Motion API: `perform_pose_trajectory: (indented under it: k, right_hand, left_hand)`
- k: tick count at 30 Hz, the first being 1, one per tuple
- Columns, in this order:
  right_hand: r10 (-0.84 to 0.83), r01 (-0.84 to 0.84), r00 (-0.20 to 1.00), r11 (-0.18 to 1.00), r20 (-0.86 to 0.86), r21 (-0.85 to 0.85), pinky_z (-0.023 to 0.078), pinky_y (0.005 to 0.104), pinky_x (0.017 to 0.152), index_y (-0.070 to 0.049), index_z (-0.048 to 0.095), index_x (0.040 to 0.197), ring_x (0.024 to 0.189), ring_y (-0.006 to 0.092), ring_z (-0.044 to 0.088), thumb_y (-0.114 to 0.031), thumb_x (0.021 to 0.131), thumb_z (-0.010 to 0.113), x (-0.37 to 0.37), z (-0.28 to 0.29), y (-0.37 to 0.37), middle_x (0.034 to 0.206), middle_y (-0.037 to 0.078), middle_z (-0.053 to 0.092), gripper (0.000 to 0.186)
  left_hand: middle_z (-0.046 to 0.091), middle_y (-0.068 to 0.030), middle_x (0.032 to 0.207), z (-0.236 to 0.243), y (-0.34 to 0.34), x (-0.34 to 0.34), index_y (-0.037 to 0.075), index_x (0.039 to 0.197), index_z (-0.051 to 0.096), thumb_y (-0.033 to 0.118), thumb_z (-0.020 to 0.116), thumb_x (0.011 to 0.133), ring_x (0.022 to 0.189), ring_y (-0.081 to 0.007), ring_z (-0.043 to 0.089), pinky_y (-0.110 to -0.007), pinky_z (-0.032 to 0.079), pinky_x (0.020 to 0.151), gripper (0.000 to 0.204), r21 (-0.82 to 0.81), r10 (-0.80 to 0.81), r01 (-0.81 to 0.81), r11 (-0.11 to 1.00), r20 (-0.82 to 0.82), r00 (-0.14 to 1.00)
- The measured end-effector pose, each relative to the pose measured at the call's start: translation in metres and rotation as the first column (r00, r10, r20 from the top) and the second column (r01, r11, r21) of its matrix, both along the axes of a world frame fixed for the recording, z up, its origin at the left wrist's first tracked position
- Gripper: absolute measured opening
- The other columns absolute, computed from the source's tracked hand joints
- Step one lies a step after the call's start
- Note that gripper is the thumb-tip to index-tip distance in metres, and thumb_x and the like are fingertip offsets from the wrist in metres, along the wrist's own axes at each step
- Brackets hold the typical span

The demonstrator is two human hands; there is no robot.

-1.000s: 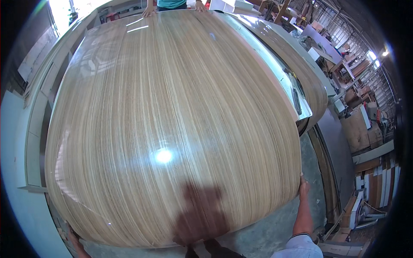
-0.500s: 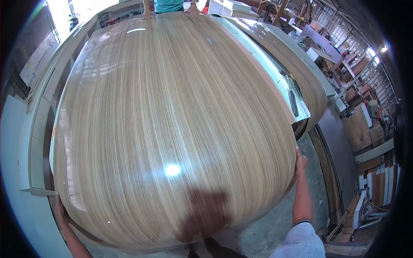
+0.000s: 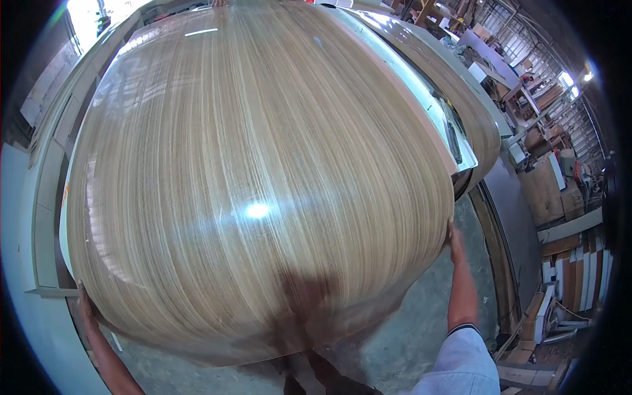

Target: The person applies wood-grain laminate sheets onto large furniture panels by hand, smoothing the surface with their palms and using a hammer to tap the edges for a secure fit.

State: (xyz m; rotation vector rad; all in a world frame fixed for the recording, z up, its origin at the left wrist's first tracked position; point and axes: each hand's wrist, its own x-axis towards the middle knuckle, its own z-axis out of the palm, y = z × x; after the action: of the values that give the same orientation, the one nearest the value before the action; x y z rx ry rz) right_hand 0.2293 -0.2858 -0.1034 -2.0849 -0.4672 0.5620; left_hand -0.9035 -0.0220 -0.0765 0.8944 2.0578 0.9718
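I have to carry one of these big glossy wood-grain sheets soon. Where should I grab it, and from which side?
Probably at the two near corners, one hand under each long edge, as here: the left hand and right hand grip opposite sides of the sheet. It is wide, thin and slick on top, so only the edges offer a hold.

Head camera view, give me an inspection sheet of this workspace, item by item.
Surface: pale machine bed under the panel, mostly covered.
Job's things: large glossy wood-grain panel, glare spot and a shadow on it.
Clutter: second wood-grain sheet alongside; stacked boards at right.
Grippers: left hand grips the panel's near left corner; right hand holds its right edge; fingers mostly hidden.
Cables: nothing seen.
Surroundings: concrete floor, workshop benches, bright opening at the far left.
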Motion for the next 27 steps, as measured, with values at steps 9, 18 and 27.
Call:
perform_pose_trajectory:
  k: [9,18,27]
  right_hand:
    - [-0.061,0.054,0.997,0.988,-0.04,-0.148,0.042,0.0402,0.097,0.008,0.06,0.124,0.11,0.0269,0.058,-0.063,0.088,0.06,-0.023,-0.016,-0.077,0.119,0.017,0.064,0.079]
    - [-0.166,0.172,0.984,0.981,0.071,-0.092,0.047,0.037,0.087,0.01,0.066,0.111,0.098,0.0239,0.062,-0.055,0.086,0.068,-0.017,0.025,-0.045,0.109,0.017,0.067,0.07]
    - [-0.176,0.209,0.971,0.955,0.163,-0.209,0.046,0.0373,0.082,0.012,0.069,0.1,0.087,0.0225,0.061,-0.056,0.079,0.074,-0.049,0.092,0.056,0.095,0.014,0.067,0.071]
  left_hand:
    - [0.045,-0.0139,0.148,-0.042,-0.022,-0.008,0.005,0.148,0.042,0.062,0.054,0.091,0.136,-0.0261,0.043,-0.043,0.031,0.112,0.081,0.11,-0.11,0.102,0.989,0.066,0.992]
    - [0.064,-0.0081,0.096,-0.054,-0.014,-0.001,0.0,0.122,0.061,0.069,0.062,0.083,0.079,-0.0183,0.061,-0.031,0.048,0.068,0.079,0.041,0.11,-0.106,0.994,-0.101,0.989]
    - [0.062,-0.0083,0.101,-0.028,-0.006,-0.025,-0.003,0.123,0.061,0.07,0.06,0.084,0.091,-0.0176,0.059,-0.034,0.049,0.081,0.083,-0.049,0.024,-0.04,0.998,-0.281,0.959]
